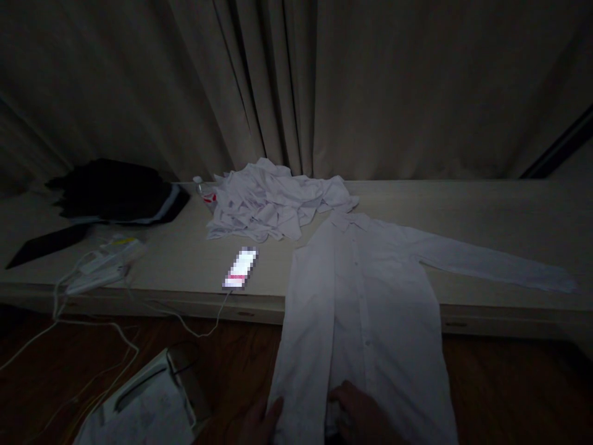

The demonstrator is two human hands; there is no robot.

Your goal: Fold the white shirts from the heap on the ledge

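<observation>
Both hands [324, 417] hold white shirt [365, 309] hem; bottle [204, 190] beside pile [273, 204].

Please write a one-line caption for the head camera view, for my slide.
Both hands, left hand and right hand, grip the hem of a white shirt spread across a low ledge.

No legible text anywhere. Phone screen [240, 268] blurred beyond reading. Red mark on the bottle label [209, 198] too small and dim to make out.
</observation>
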